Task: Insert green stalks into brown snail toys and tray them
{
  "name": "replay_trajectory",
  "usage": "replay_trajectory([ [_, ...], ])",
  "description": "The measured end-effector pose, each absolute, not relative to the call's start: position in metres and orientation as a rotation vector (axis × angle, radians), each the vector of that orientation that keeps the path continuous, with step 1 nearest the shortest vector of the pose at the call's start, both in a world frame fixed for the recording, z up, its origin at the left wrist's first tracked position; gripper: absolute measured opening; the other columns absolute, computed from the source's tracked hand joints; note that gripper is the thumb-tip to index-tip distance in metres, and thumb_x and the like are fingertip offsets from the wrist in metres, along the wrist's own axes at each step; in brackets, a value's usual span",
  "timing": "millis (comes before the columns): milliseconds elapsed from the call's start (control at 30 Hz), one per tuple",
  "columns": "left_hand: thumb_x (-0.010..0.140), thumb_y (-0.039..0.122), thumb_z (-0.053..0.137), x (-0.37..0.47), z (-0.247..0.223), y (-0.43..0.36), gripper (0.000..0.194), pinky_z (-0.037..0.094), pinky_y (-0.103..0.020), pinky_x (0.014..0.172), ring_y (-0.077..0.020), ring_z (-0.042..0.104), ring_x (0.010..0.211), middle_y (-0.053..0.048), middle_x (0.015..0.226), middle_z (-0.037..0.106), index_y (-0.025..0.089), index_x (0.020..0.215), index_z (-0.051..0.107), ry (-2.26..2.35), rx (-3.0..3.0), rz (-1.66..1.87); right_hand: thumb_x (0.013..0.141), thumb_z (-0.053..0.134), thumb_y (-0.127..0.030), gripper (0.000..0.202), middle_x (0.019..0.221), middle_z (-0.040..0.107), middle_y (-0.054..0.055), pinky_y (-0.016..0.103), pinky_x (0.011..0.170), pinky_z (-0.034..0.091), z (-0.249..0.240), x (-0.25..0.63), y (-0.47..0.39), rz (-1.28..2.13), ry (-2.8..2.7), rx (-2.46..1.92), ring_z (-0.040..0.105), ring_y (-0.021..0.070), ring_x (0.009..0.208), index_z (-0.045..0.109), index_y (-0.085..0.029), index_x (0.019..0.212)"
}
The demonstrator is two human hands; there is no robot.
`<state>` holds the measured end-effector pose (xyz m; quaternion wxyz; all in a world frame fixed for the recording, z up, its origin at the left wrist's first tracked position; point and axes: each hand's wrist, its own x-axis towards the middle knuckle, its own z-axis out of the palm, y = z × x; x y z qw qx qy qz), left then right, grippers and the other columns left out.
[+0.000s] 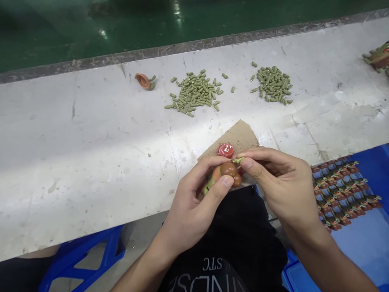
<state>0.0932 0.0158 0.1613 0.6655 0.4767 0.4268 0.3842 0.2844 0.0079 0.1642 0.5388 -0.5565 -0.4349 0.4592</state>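
Observation:
Between thumb and fingers, my left hand (199, 198) grips a small brown and green figure (228, 169) over the table's near edge. My right hand (273, 178) pinches a small green piece (238, 160) against the figure's upper right side. Just beyond the figure, a glossy red blob (225, 150) lies on a piece of brown cardboard (241, 134). Farther back are two heaps of small green pieces, a wider one (197, 92) in the middle and a second one (274, 84) to its right.
An orange-brown part with green bits (142, 81) lies at the back left of the white table (91, 162). At the right edge sits another green and red item (381, 56). Rows of figures (343, 190) fill part of a blue bin (364, 239). A blue stool (82, 259) stands lower left.

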Motion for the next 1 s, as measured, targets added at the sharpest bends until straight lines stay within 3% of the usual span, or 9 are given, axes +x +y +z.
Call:
replay_trajectory([
  [233, 0.117, 0.033, 0.076, 0.091, 0.162, 0.016, 0.014, 0.062, -0.033, 0.106, -0.0211, 0.079, 0.117, -0.002, 0.124, 0.084, 0.029, 0.130, 0.081, 0.985, 1.274, 0.888, 0.103, 0.092, -0.016, 0.016, 0.107, 0.090, 0.000, 0.026, 0.091, 0.071, 0.166, 0.283, 0.005, 0.969, -1.192, -1.343, 0.085, 0.0171, 0.102, 0.095, -0.032, 0.105],
  [467, 0.117, 0.034, 0.075, 0.082, 0.161, 0.017, 0.017, 0.062, -0.035, 0.101, -0.0236, 0.079, 0.113, -0.003, 0.120, 0.083, 0.035, 0.133, 0.082, 0.993, 1.361, 0.849, 0.103, 0.091, -0.019, 0.012, 0.106, 0.090, 0.002, 0.037, 0.099, 0.073, 0.174, 0.285, 0.006, 1.055, -1.235, -1.274, 0.086, 0.0220, 0.100, 0.094, -0.030, 0.103],
  [600, 0.118, 0.040, 0.074, 0.081, 0.163, 0.019, 0.015, 0.063, -0.035, 0.097, -0.0226, 0.078, 0.106, -0.002, 0.116, 0.082, 0.039, 0.131, 0.081, 1.012, 1.273, 0.854, 0.102, 0.094, -0.025, 0.012, 0.116, 0.091, 0.004, 0.039, 0.100, 0.073, 0.182, 0.302, 0.025, 1.122, -1.353, -1.250, 0.088, 0.0250, 0.110, 0.094, -0.030, 0.113],
  [667, 0.118, 0.045, 0.073, 0.083, 0.166, 0.021, 0.016, 0.061, -0.033, 0.088, -0.0211, 0.074, 0.097, -0.002, 0.108, 0.078, 0.035, 0.127, 0.082, 1.019, 1.161, 0.890, 0.103, 0.091, -0.029, 0.014, 0.116, 0.090, 0.007, 0.038, 0.088, 0.074, 0.180, 0.319, 0.046, 0.924, -1.397, -1.354, 0.087, 0.0256, 0.101, 0.094, -0.026, 0.117],
  [733, 0.117, 0.050, 0.073, 0.086, 0.169, 0.022, 0.020, 0.058, -0.031, 0.080, -0.0198, 0.069, 0.089, -0.002, 0.098, 0.073, 0.032, 0.121, 0.082, 1.034, 1.031, 0.945, 0.106, 0.083, -0.025, 0.015, 0.116, 0.088, 0.011, 0.040, 0.080, 0.071, 0.170, 0.339, 0.073, 0.518, -1.445, -1.538, 0.083, 0.0247, 0.088, 0.093, -0.020, 0.116],
  [800, 0.115, 0.053, 0.075, 0.089, 0.172, 0.022, 0.024, 0.056, -0.031, 0.076, -0.0200, 0.066, 0.087, -0.001, 0.093, 0.069, 0.030, 0.116, 0.081, 1.058, 0.939, 0.973, 0.103, 0.078, -0.017, 0.018, 0.117, 0.085, 0.014, 0.047, 0.086, 0.069, 0.158, 0.356, 0.101, 0.201, -1.517, -1.723, 0.078, 0.0257, 0.081, 0.093, -0.015, 0.114],
  [900, 0.113, 0.055, 0.078, 0.091, 0.174, 0.019, 0.027, 0.054, -0.031, 0.075, -0.0207, 0.066, 0.088, -0.002, 0.093, 0.068, 0.028, 0.115, 0.081, 1.090, 0.915, 0.952, 0.100, 0.076, -0.015, 0.016, 0.111, 0.083, 0.016, 0.053, 0.096, 0.067, 0.141, 0.369, 0.130, 0.010, -1.591, -1.898, 0.078, 0.0318, 0.090, 0.092, -0.016, 0.105],
  [1000, 0.114, 0.056, 0.078, 0.089, 0.172, 0.015, 0.029, 0.054, -0.030, 0.074, -0.0201, 0.065, 0.088, -0.003, 0.094, 0.069, 0.027, 0.116, 0.080, 1.094, 0.925, 0.925, 0.098, 0.077, -0.020, 0.013, 0.105, 0.080, 0.015, 0.054, 0.093, 0.066, 0.132, 0.371, 0.142, -0.022, -1.616, -1.946, 0.077, 0.0362, 0.097, 0.089, -0.019, 0.096],
])
